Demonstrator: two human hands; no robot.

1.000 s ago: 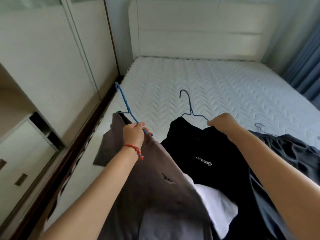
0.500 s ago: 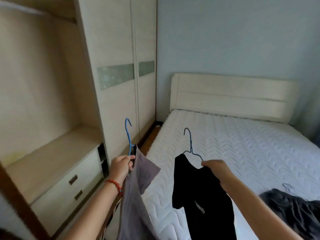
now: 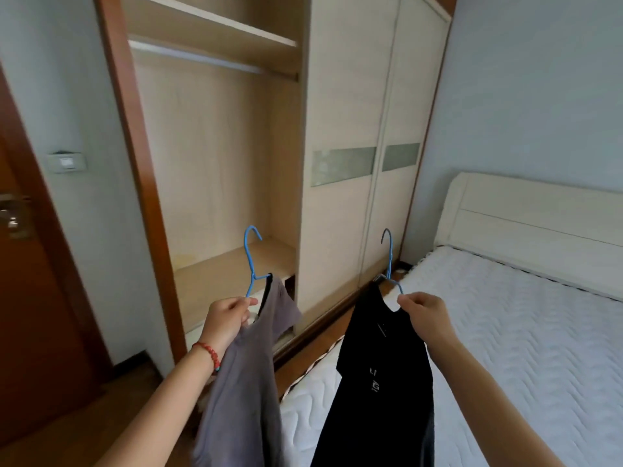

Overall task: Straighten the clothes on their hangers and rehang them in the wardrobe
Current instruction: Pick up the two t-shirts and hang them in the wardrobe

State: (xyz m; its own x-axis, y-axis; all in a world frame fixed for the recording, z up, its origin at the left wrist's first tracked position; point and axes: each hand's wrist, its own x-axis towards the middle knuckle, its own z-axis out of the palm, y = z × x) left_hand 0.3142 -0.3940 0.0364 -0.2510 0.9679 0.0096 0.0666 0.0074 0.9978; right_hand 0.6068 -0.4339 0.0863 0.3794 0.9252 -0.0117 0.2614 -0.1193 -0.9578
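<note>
Head view
Left hand [image 3: 226, 317]: fingers curled tight round the lower wire of the blue hanger [image 3: 251, 264], holding it up in front of the open wardrobe; a red bead bracelet [image 3: 208, 352] sits on the wrist.
Blue hanger: hook upright, its open side to the right, well below the rail [image 3: 195, 59].
Grey shirt [image 3: 246, 375]: hangs from the blue hanger, bunched to the hand's right, one sleeve sticking out toward the wardrobe.
Right hand [image 3: 423, 315]: fingertips pinch the shoulder wire of the dark hanger [image 3: 389, 261] at the collar of the black shirt [image 3: 381, 382].
Dark hanger: hook upright, seen against the closed sliding door [image 3: 340, 112].
Black shirt: hangs straight down over the bed's near edge, small pale lettering on its front.
Wardrobe [image 3: 219, 156]: left bay open, a shelf above the rail, a wooden ledge low down.
Bed [image 3: 522, 332]: white quilted mattress and pale headboard on the right.
Door [image 3: 33, 298]: brown, at far left, with a wall switch [image 3: 66, 162] beside it.
</note>
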